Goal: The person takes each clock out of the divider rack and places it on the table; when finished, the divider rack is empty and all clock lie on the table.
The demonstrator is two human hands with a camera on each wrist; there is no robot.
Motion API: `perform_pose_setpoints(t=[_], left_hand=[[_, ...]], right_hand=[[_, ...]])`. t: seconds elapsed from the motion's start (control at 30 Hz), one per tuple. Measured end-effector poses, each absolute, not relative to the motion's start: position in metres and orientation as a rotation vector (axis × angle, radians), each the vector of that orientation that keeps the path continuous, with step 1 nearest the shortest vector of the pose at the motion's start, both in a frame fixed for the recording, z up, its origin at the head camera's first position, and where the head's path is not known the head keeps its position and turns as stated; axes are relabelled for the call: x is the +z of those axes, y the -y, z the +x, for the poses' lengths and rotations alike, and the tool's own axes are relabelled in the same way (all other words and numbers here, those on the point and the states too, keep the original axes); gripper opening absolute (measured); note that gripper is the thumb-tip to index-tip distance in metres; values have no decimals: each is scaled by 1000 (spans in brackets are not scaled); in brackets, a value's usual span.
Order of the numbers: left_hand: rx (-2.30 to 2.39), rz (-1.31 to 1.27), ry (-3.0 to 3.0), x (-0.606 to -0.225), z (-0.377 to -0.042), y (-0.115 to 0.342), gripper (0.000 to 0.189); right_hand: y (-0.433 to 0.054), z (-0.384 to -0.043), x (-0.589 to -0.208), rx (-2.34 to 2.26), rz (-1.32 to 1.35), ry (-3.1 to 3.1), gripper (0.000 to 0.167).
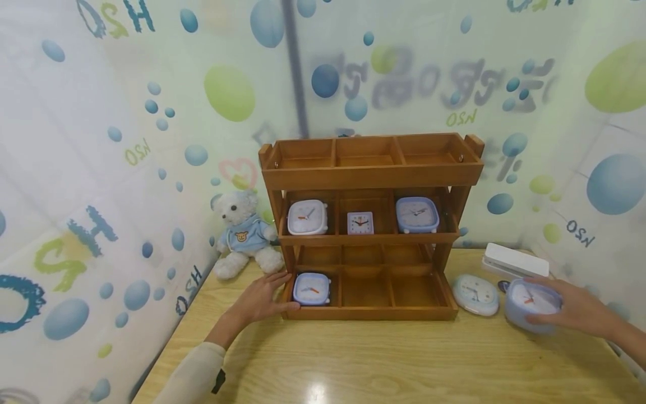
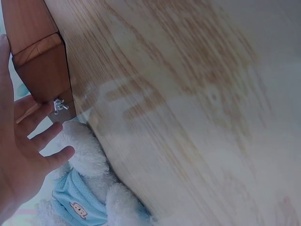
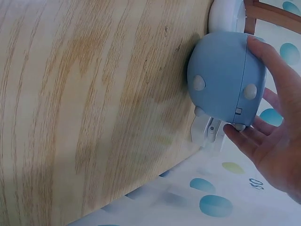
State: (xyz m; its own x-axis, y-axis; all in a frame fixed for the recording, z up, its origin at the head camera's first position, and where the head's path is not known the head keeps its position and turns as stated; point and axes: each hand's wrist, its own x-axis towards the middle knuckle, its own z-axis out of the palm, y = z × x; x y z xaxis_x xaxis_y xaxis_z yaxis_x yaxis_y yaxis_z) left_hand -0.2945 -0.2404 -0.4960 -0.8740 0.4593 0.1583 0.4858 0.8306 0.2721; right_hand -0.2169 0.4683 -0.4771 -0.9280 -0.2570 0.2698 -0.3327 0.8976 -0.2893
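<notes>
My right hand (image 1: 580, 306) grips a rounded pale-blue alarm clock (image 1: 532, 300) at the table's right side, its face toward the head camera. In the right wrist view, the clock's underside (image 3: 221, 75) shows small white feet, with thumb and fingers around its edge. My left hand (image 1: 262, 300) rests at the left end of a brown wooden shelf (image 1: 373, 177), fingers mostly extended. On the middle tier sit a white clock (image 1: 308, 217), a small square lilac clock (image 1: 360, 223) and a blue clock (image 1: 417, 215). Another blue clock (image 1: 312, 289) occupies the bottom-left compartment.
A pale rounded clock (image 1: 476, 294) lies between the shelf and my right hand. Behind it are a white box-shaped object (image 1: 516, 261) and a small dark round item (image 1: 503, 286). Left of the shelf sits a white teddy bear (image 1: 244, 235) in a blue hoodie. Patterned curtains surround the table (image 1: 383, 359).
</notes>
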Motion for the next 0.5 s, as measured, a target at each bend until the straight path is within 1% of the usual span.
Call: perform_pose_setpoints(t=[0.17, 0.5], left_hand=[[-470, -760, 2925, -495, -294, 240, 97], [-472, -766, 2926, -493, -294, 240, 97]], right_hand=[[-465, -217, -480, 482, 529, 2741, 87], [-458, -215, -478, 580, 502, 2800, 85]])
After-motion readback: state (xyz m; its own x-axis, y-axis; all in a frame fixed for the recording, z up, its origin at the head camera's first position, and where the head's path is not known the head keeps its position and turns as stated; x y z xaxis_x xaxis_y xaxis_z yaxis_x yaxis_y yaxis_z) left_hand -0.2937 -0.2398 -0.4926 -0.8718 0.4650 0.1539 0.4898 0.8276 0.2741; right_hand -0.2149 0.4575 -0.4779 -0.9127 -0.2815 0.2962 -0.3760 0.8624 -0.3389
